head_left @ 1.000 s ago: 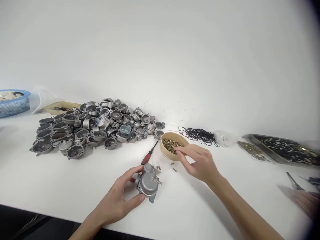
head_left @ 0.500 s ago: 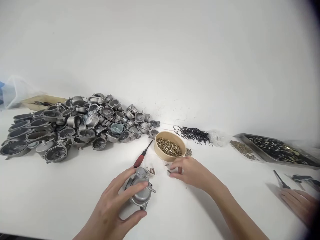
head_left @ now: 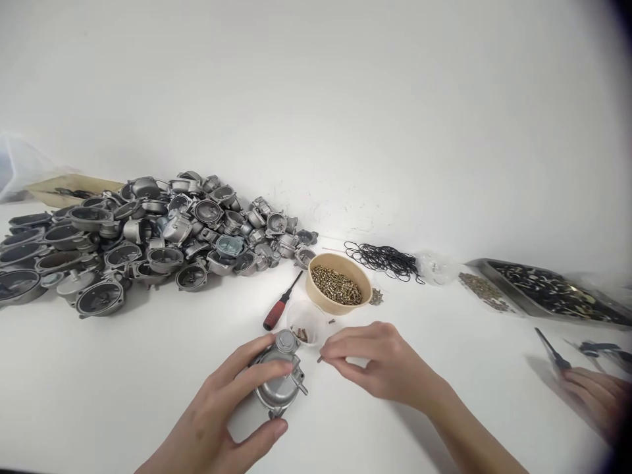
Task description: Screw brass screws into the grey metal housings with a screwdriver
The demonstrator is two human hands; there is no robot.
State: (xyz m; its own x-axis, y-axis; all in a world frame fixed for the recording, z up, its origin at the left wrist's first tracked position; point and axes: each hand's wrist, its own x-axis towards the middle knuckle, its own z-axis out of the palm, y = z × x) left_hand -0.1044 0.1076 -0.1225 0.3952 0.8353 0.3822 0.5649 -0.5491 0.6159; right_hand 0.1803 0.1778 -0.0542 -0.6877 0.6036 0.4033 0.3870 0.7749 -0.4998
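My left hand grips a grey metal casting that rests on the white table near the front edge. Just to its right, my right hand pinches a small brass screw between thumb and fingertips, a short way from the casting. A tan bowl full of brass screws stands just beyond both hands. A small clear cup with a few brown bits sits between the bowl and the casting. A red-handled screwdriver lies to the bowl's left.
A big heap of grey castings covers the table's left. Black rubber rings, a plastic bag and a metal tray of parts lie at the right. Another person's hand rests at the far right beside dark tools.
My right hand left the bowl, reached the table beside it, and came toward the casting with a screw pinched. The left hand shifted its grip on the casting. The view panned right.
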